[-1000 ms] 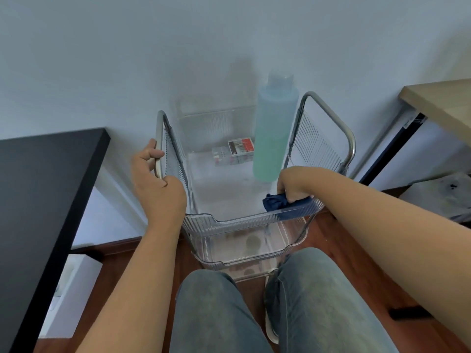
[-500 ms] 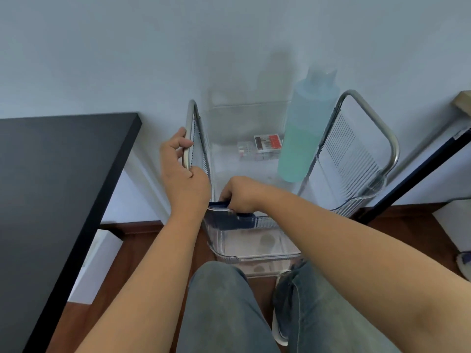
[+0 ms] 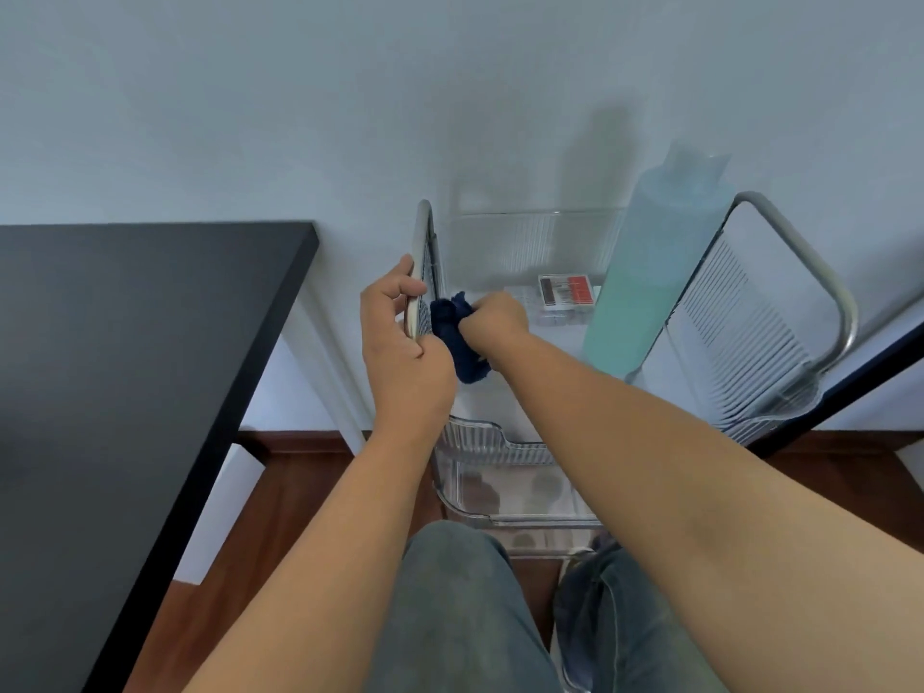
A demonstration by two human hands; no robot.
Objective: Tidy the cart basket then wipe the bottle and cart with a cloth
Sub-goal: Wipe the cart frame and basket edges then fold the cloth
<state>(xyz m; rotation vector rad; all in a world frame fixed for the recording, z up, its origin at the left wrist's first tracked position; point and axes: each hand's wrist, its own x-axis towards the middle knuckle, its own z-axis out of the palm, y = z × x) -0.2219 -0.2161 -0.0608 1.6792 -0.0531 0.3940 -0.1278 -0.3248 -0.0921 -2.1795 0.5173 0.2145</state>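
A clear plastic cart (image 3: 750, 312) with metal side handles stands against the wall. My left hand (image 3: 400, 342) grips the cart's left metal handle (image 3: 424, 232). My right hand (image 3: 495, 322) holds a dark blue cloth (image 3: 457, 342) bunched against the inside of the left side panel, right beside my left hand. A tall pale green bottle (image 3: 650, 272) stands upright at the right of the top basket. A small red and white box (image 3: 567, 291) lies at the back of the basket.
A black table (image 3: 125, 367) fills the left side, close to the cart. A dark table leg (image 3: 860, 377) slants behind the cart's right handle. A lower clear tray (image 3: 500, 497) shows under the top basket. My knees in jeans (image 3: 475, 617) sit just before the cart on a wooden floor.
My right hand has carried the cloth from the basket's front rim, right end to left end, up onto the inside of the left panel. My left hand has kept its hold; my view shifted left.
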